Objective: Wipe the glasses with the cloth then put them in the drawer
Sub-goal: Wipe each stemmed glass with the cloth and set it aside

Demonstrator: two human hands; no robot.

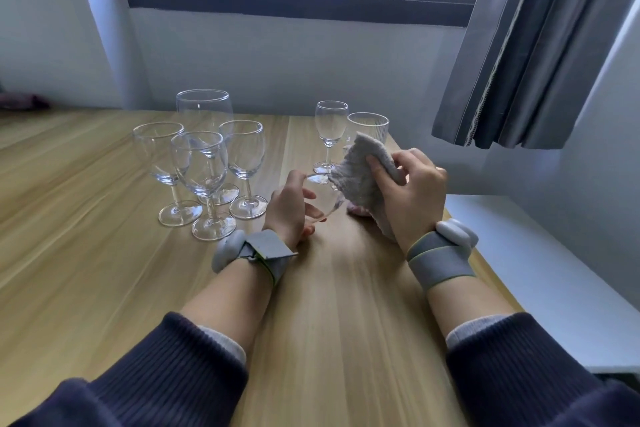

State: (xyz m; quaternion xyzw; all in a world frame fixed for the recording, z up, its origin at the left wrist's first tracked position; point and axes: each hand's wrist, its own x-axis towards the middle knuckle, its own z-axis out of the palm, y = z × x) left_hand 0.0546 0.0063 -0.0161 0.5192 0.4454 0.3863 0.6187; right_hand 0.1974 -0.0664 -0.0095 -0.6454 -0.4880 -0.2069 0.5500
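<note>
**Wiping in hand, drawer not in view**

Here the left hand [289,210] grips a glass [323,199] held low over the table [104,253], apparently tilted, though its clear outline blurs. The right hand [414,191] pinches the cloth [360,173] against it. Wiping is under way; next comes turning the glass to reach unwiped sides. Six more glasses stand behind.

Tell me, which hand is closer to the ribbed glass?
Right. The right hand, gripping the cloth, is just in front of the ribbed glass. The left hand, holding a glass, is farther toward the left.
</note>
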